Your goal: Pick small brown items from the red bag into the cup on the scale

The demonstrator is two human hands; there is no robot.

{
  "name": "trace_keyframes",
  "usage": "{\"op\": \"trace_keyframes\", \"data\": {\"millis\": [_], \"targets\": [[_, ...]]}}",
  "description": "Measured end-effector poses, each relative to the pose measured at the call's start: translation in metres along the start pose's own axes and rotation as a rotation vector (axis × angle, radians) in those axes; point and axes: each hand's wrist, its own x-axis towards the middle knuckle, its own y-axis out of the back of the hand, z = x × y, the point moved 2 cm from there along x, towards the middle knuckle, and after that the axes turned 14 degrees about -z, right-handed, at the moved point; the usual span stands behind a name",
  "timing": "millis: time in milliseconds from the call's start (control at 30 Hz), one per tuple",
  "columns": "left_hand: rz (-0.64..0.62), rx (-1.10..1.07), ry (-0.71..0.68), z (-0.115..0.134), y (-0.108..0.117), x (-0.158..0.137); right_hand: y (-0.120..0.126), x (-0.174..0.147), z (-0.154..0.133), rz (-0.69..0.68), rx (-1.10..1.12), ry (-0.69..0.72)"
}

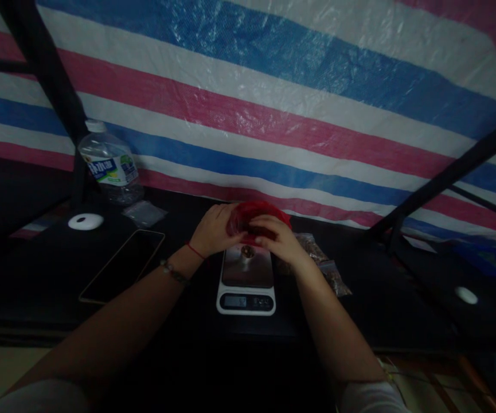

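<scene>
A red plastic bag (269, 210) stands with its mouth facing me, just behind a small kitchen scale (248, 278). My left hand (217, 230) is closed on the left side of the bag's mouth, thumb toward the front. On the right side of the opening, my right hand (278, 238) grips the rim with curved fingers; some fingertips are hidden in the bag's shadow. Below both hands, a small round cup (248, 252) with brown bits in it sits on the scale's metal plate. The scale's display is lit, but its digits are too blurred to read.
Clear zip bags of brown pieces (334, 278) lie right of the scale. Leftward are a phone (122, 267), a white oval object (85, 221), a flat clear bag (145, 213) and a large plastic bottle (110, 163). Striped sheeting (248, 120) hangs behind the black table (187, 321).
</scene>
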Motion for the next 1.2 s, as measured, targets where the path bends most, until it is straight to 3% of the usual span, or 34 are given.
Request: {"op": "trace_keyframes", "data": {"millis": [133, 267, 433, 633, 867, 1200], "targets": [[-0.024, -0.062, 0.121, -0.01, -0.006, 0.003, -0.019, -0.018, 0.01, -0.134, -0.067, -0.104], [-0.078, -0.154, 0.113, -0.011, -0.006, 0.005, -0.034, -0.02, 0.011, -0.175, -0.038, -0.133], [-0.166, -0.133, 0.053, -0.005, -0.006, 0.004, -0.023, -0.019, 0.012, 0.045, 0.105, -0.116], [-0.312, -0.03, 0.109, 0.017, -0.011, 0.0, -0.024, -0.023, 0.026, 0.277, 0.292, -0.127], [-0.338, -0.087, 0.11, 0.026, -0.009, 0.002, -0.036, -0.02, 0.027, 0.246, 0.314, -0.165], [-0.345, -0.287, 0.073, 0.031, -0.013, -0.002, -0.027, -0.022, 0.014, 0.175, 0.015, -0.053]]}}
